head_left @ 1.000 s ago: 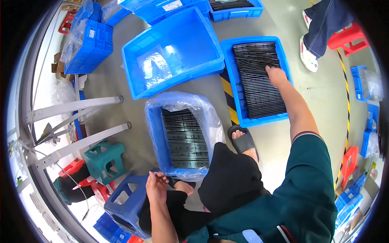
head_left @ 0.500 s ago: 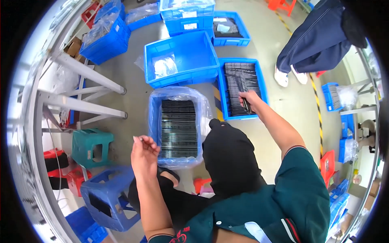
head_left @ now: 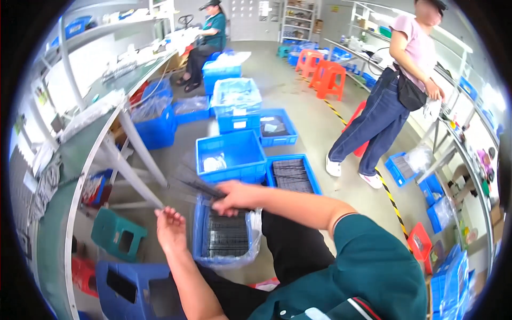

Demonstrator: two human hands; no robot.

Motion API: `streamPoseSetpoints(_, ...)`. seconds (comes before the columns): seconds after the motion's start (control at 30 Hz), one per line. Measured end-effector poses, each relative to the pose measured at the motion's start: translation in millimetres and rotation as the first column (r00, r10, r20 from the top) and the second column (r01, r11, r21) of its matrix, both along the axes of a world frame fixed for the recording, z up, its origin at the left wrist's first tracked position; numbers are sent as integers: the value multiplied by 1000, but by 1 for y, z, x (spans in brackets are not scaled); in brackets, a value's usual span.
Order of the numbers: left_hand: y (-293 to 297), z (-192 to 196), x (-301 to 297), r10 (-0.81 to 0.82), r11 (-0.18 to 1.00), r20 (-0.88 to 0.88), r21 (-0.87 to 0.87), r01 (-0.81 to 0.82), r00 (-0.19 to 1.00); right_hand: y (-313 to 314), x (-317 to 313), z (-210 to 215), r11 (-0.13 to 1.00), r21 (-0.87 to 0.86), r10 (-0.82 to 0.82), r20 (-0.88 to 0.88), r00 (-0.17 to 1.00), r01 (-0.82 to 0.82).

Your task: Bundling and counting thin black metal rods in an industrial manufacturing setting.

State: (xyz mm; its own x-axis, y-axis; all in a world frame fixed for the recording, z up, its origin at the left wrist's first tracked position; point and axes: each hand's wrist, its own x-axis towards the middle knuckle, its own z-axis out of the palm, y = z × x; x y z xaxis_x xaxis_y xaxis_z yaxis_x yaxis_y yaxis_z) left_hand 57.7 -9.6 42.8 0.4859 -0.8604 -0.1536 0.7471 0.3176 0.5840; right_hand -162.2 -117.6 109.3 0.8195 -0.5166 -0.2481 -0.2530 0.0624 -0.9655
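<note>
My right hand [head_left: 233,197] grips a bundle of thin dark strips [head_left: 196,185], blurred by motion, above the far end of a plastic-lined blue crate [head_left: 253,255]. Rows of similar dark strips [head_left: 228,234] fill that crate. Left of the crate, my left hand [head_left: 172,229] is raised with its fingers loosely bent and apart; nothing shows in it. Beyond my right forearm stands another blue crate [head_left: 314,178] holding more dark strips [head_left: 291,173]. A deeper blue crate [head_left: 234,168] with some clear plastic inside sits behind the lined one.
A workbench [head_left: 106,125] runs along the left, with a green stool [head_left: 114,232] and a blue stool [head_left: 120,290] near it. Stacked blue crates [head_left: 237,104] stand farther back. One person [head_left: 410,58] stands at right; another [head_left: 213,34] sits at the far left bench.
My right hand has swung left with the dark strips, from the right-hand crate to over the lined crate. The view has tilted up, showing more of the room.
</note>
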Motion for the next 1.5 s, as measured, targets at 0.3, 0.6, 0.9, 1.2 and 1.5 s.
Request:
streamPoseSetpoints(0.3,-3,-25,20,128,981,-134,-127,-145,983,26,34,-49,997,24,68,56,996,-70)
streamPoseSetpoints(0.6,-41,-22,-7,-15,974,-218,-224,-35,976,6,24,-59,994,83,-76,47,996,72)
streamPoseSetpoints(0.9,-25,-25,-66,-16,995,191,100,-4,981,17,49,-63,911,387,-271,306,913,140)
streamPoseSetpoints(1.2,-13,-16,-53,-138,971,243,224,83,960,-23,57,-50,942,256,-280,236,930,219)
streamPoseSetpoints(1.5,-10,-26,-78,-447,885,296,279,372,844,-37,55,-66,916,354,-240,99,966,192)
